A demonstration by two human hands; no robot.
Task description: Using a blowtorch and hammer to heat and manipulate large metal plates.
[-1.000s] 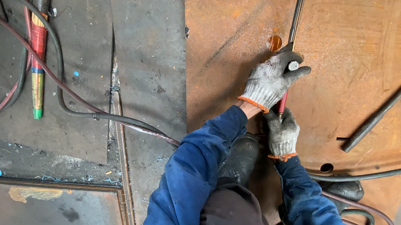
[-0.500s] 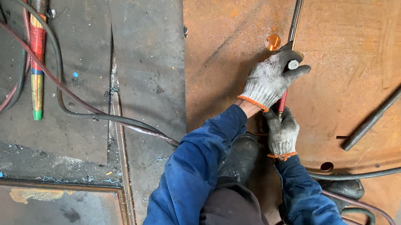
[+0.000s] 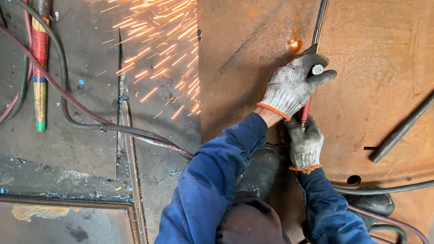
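Both gloved hands grip a cutting torch [image 3: 307, 106] over the rusty steel plate [image 3: 375, 77]. The left hand [image 3: 292, 84] has its fingers wrapped round the torch near its head; the right hand [image 3: 304, 144] is closed round the red handle just below. Sparks [image 3: 162, 50] spray leftward over the floor.

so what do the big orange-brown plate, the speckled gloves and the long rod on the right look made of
The big orange-brown plate looks like steel with a matte rusted surface; the glowing spot and sparks fit metal. The speckled grey gloves, left hand and right hand, look like knitted cotton, going by the ribbed weave and orange cuffs. The long dark rod seems bare dull steel, though that is less certain.
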